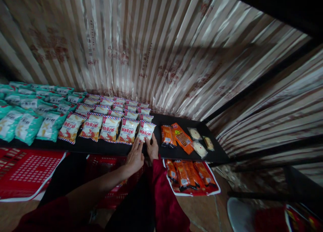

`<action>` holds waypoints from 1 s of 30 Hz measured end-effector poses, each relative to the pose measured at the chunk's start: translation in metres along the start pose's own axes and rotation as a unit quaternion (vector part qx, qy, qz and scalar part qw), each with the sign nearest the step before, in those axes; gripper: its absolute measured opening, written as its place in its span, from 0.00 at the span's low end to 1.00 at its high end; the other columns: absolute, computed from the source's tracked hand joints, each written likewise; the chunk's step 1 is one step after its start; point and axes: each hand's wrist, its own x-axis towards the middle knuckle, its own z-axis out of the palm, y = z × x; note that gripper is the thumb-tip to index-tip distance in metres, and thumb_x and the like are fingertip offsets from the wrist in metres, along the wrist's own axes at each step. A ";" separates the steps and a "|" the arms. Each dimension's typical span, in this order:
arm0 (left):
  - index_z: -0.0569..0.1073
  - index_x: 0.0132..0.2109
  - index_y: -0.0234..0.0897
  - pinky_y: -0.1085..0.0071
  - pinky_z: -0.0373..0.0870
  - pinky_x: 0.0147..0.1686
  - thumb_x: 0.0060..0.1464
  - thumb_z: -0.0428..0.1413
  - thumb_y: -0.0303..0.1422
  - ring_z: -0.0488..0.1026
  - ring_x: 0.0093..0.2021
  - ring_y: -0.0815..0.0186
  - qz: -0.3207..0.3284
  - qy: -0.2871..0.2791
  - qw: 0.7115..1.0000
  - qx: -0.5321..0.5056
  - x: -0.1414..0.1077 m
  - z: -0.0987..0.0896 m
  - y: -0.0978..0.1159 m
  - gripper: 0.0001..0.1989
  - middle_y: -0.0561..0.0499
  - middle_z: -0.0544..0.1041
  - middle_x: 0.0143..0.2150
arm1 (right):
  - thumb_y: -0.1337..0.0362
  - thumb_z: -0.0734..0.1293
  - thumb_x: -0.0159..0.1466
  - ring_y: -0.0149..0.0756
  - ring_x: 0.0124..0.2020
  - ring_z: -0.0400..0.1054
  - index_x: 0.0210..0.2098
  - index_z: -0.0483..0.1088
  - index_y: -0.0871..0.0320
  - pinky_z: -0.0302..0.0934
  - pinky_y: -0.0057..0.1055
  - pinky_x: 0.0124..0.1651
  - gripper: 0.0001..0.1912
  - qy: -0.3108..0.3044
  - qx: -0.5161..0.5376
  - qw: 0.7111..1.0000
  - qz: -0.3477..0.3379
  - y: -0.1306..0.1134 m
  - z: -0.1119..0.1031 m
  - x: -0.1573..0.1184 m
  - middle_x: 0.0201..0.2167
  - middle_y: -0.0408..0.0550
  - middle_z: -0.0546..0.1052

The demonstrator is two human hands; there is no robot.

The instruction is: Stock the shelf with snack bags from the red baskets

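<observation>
A white snack bag (146, 131) with a striped top edge and a printed picture stands at the right end of the front row on a black shelf (181, 154). My left hand (135, 157) is at its lower left edge, fingers bent together against the bag. On the lower right corner, my right hand (152, 148) grips the same bag, thumb in front and fingers at the side. Matching bags, such as the neighbouring snack bag (128, 131), stand in rows to the left.
Teal snack bags (51, 126) fill the shelf's left end. To the right lie orange packets (183, 137) and small clear-wrapped pastries (200, 149). Below are a red basket (27, 171) and another basket (217, 192) holding orange packets. A striped curtain (141, 50) hangs behind.
</observation>
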 end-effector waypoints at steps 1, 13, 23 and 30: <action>0.56 0.64 0.28 0.56 0.50 0.65 0.50 0.47 0.23 0.44 0.69 0.56 0.001 0.001 1.000 0.000 0.000 0.000 0.000 0.33 0.38 0.50 0.69 | 0.49 0.65 0.55 0.43 0.56 0.63 0.56 0.67 0.58 0.53 0.39 0.60 0.33 -0.002 0.002 1.000 -0.003 0.000 0.001 0.001 0.54 0.53 0.72; 0.55 0.64 0.25 0.57 0.50 0.66 0.50 0.46 0.22 0.44 0.69 0.56 -0.002 -0.009 1.000 0.004 0.001 -0.004 -0.001 0.33 0.37 0.48 0.69 | 0.50 0.65 0.56 0.43 0.55 0.64 0.58 0.64 0.58 0.55 0.38 0.58 0.33 0.003 -0.017 1.000 -0.009 -0.002 0.003 -0.004 0.55 0.54 0.71; 0.56 0.64 0.23 0.57 0.49 0.66 0.50 0.47 0.22 0.42 0.69 0.55 -0.001 -0.016 1.000 0.021 -0.001 -0.006 0.005 0.32 0.36 0.48 0.69 | 0.48 0.63 0.57 0.44 0.57 0.62 0.59 0.63 0.61 0.54 0.40 0.59 0.34 0.007 -0.044 0.999 -0.029 -0.001 0.003 -0.007 0.57 0.58 0.69; 0.58 0.63 0.24 0.58 0.49 0.66 0.50 0.47 0.22 0.43 0.69 0.55 -0.003 -0.016 0.999 0.030 -0.002 -0.008 0.007 0.31 0.37 0.49 0.69 | 0.47 0.60 0.58 0.45 0.56 0.63 0.58 0.63 0.64 0.55 0.40 0.59 0.35 0.017 -0.073 0.996 -0.046 0.005 0.005 -0.008 0.56 0.61 0.69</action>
